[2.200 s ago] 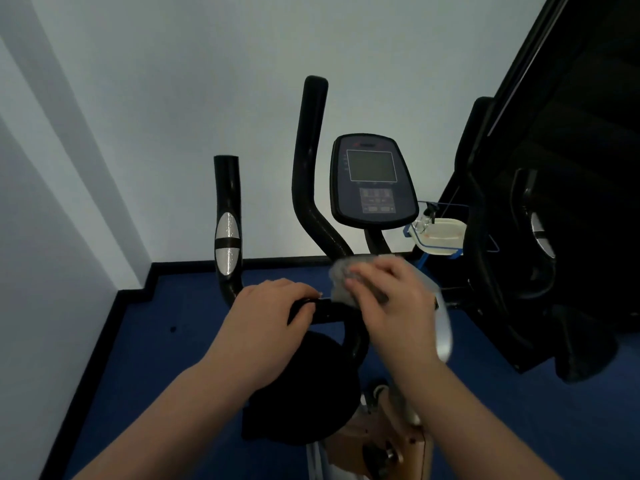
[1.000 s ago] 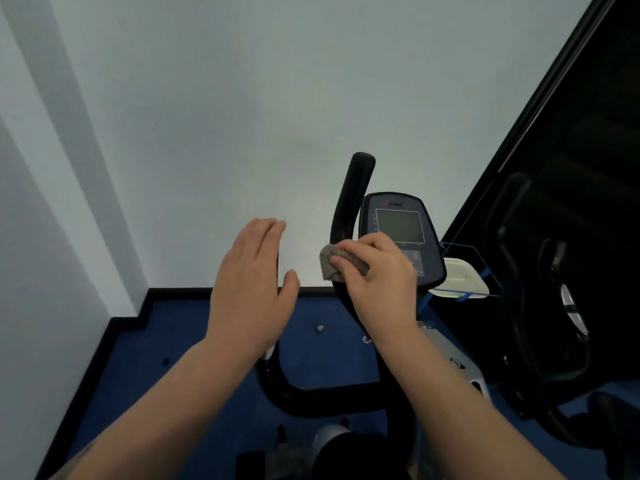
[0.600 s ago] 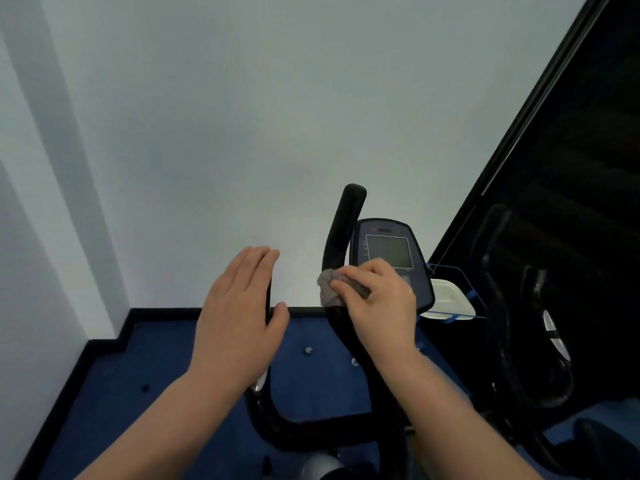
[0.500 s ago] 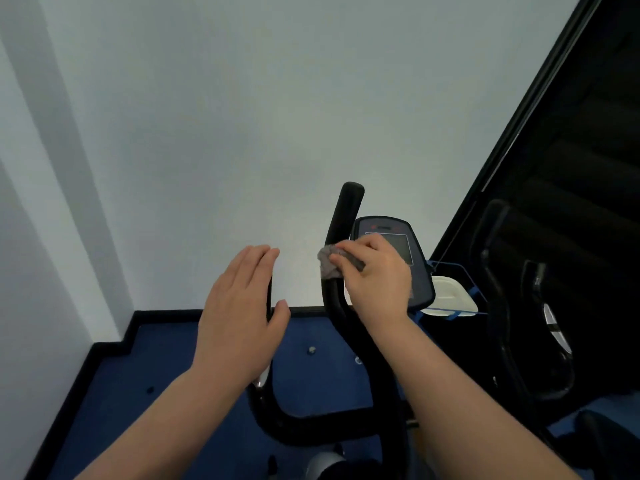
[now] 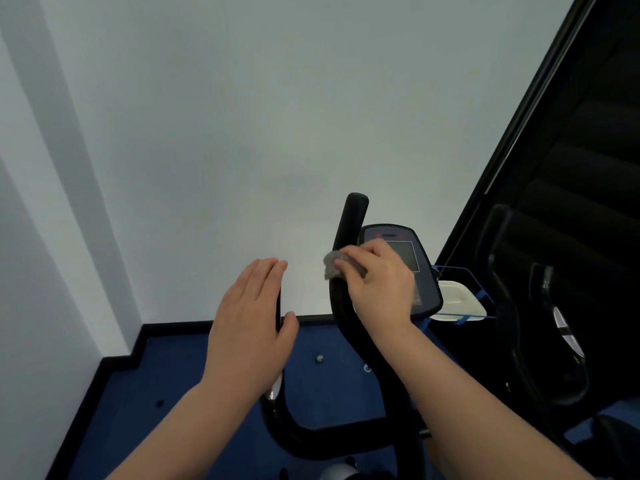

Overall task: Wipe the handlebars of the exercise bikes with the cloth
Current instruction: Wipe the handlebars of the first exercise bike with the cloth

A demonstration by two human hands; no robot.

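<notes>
The exercise bike's black handlebar rises in two upright bars joined by a curved crosspiece [image 5: 322, 438]. My right hand [image 5: 379, 289] presses a small grey cloth [image 5: 333, 265] against the right upright bar [image 5: 353, 216], a little below its rounded top. My left hand [image 5: 251, 327] is flat with fingers together and straight, held against the left upright bar [image 5: 278, 306], which it mostly hides. The bike's console [image 5: 412, 258] with a dark screen sits just behind my right hand.
A second dark exercise machine [image 5: 540, 306] stands close on the right. A white tray in a blue wire holder [image 5: 459, 299] sits between the two machines. A white wall is ahead and left, with blue carpet [image 5: 166, 382] below.
My right hand with the cloth has slid up the right upright bar from the lower crosspiece. My left hand let go of the crosspiece and now lies flat against the left bar.
</notes>
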